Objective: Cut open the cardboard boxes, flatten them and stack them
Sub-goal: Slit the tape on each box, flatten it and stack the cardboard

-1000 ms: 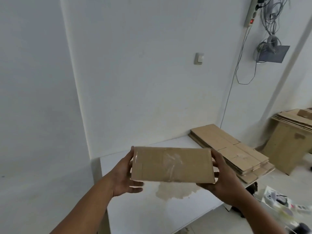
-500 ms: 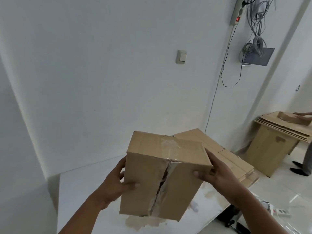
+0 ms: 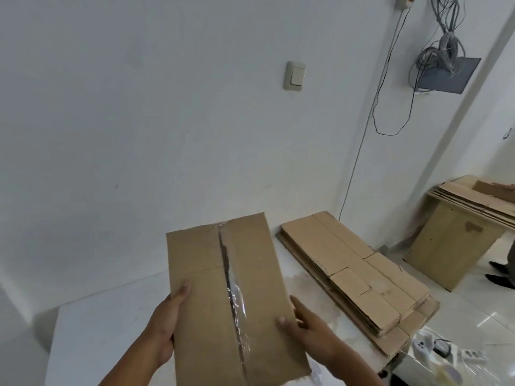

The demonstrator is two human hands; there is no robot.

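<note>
Cardboard box (image 3: pixel 206 296), tape seam slit, gripped at both side edges by left hand (image 3: pixel 167 319) and right hand (image 3: pixel 309 330), above white desk (image 3: pixel 106 335). Flattening and stacking apparently outstanding. Beyond: stack of flattened boxes (image 3: pixel 354 271) on desk, several done.

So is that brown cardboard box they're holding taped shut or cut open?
Cut open: a dark slit runs down the brown cardboard box between its flaps, with torn clear tape along it.

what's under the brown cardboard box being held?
White table, pale stain showing right of the brown cardboard box. Left hand and right hand hold its sides. Directly beneath is covered.
</note>
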